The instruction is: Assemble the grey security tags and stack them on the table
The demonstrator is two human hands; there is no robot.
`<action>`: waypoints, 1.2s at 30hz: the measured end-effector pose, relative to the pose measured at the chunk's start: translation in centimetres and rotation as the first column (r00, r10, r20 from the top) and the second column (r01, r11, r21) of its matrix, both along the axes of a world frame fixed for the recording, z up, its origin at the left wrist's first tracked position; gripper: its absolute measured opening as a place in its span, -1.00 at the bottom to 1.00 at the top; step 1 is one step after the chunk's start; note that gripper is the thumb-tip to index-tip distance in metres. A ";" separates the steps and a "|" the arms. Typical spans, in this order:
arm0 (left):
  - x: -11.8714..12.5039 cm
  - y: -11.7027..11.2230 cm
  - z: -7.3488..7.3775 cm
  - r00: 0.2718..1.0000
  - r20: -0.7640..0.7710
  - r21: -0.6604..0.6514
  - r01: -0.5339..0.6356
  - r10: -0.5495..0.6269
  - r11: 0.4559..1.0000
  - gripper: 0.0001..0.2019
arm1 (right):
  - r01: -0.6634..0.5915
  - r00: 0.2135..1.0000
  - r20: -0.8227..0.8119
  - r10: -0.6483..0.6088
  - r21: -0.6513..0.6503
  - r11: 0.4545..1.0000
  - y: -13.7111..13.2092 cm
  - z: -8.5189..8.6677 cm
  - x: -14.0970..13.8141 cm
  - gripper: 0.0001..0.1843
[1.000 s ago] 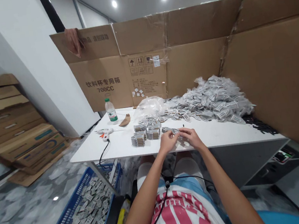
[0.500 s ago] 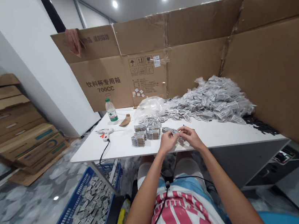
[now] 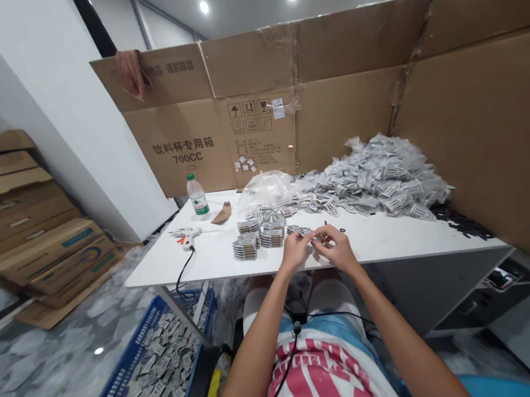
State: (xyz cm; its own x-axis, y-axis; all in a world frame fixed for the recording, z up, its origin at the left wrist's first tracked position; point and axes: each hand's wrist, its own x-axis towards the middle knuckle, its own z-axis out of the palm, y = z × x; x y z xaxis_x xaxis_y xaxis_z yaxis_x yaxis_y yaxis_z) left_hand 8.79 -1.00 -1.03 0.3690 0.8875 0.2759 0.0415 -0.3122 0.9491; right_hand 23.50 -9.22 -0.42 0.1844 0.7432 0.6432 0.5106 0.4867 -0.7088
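My left hand [image 3: 295, 251] and my right hand [image 3: 336, 248] meet fingertip to fingertip over the front edge of the white table [image 3: 388, 244]. Both are closed in a pinch on a small flat grey-white piece [image 3: 320, 239], mostly hidden by the fingers. Just behind the left hand lie a few like pieces [image 3: 297, 229]. To its left stand neat stacks of the flat pieces [image 3: 247, 248], grey-white on top with brownish edges. A small black ring [image 3: 342, 230] lies right of my right hand.
Bagged pieces [image 3: 389, 175] heap at the back right, beside black parts [image 3: 466, 224]. A glue gun [image 3: 188, 236], a bottle [image 3: 197, 196] and a brown curved scrap [image 3: 222, 213] lie left. Cardboard walls [image 3: 346, 110] enclose the back. A blue basket [image 3: 140, 345] of pieces stands below left.
My right hand has shifted slightly left and closed in toward the left fingertips. The held piece is now more covered, and the black ring shows beside the right hand.
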 end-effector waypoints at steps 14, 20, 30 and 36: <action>-0.7 -1.5 1.4 0.980 -0.074 0.088 0.190 -0.184 0.978 -0.57 | 0.077 0.992 -0.098 -0.082 -0.049 0.996 5.0 -0.1 1.3 -0.74; -0.5 -1.4 0.9 0.979 -0.108 0.097 0.184 -0.174 0.978 -0.59 | 0.131 0.991 0.024 -0.131 -0.010 0.991 6.5 -0.5 0.0 -0.82; -0.6 -1.3 0.6 0.962 -0.058 0.095 0.272 -0.268 0.958 -0.55 | 0.136 0.987 0.095 -0.133 -0.025 0.990 6.6 -0.7 0.1 -0.79; -0.7 -1.0 0.1 0.935 -0.071 0.070 0.353 -0.348 0.933 -0.56 | 0.132 0.984 0.122 -0.127 -0.036 0.991 6.2 -0.5 -0.2 -0.78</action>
